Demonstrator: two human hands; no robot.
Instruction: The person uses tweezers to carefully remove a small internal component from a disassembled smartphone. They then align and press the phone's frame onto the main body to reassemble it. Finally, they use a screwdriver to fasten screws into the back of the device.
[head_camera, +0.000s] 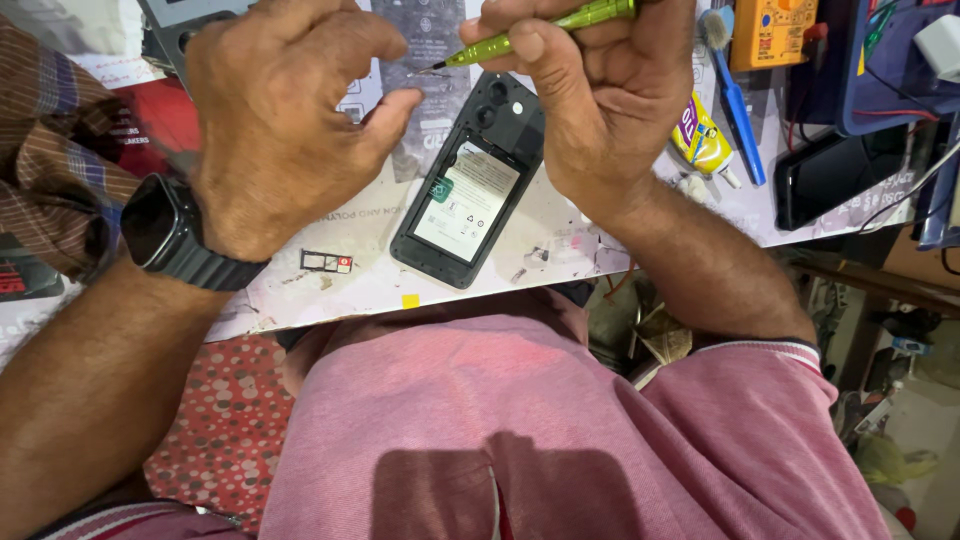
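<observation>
An opened black smartphone (468, 190) lies face down on the white work mat (360, 285), its back cover off and a pale battery showing. My right hand (590, 95) grips a green screwdriver (540, 30), whose thin tip points left above the phone's top end. My left hand (285, 110) hovers to the left of the phone with fingers curled toward the screwdriver tip; whether they pinch something small I cannot tell. A black smartwatch (160, 230) is on that wrist. A small SIM tray (326, 262) rests on the mat below my left hand.
A blue-handled brush (735, 95), a yellow glue tube (700, 140), an orange multimeter (772, 30) and a second dark phone (830, 175) lie at the right. A checked cloth (50, 150) sits at the left. The mat's front edge runs just above my pink shirt.
</observation>
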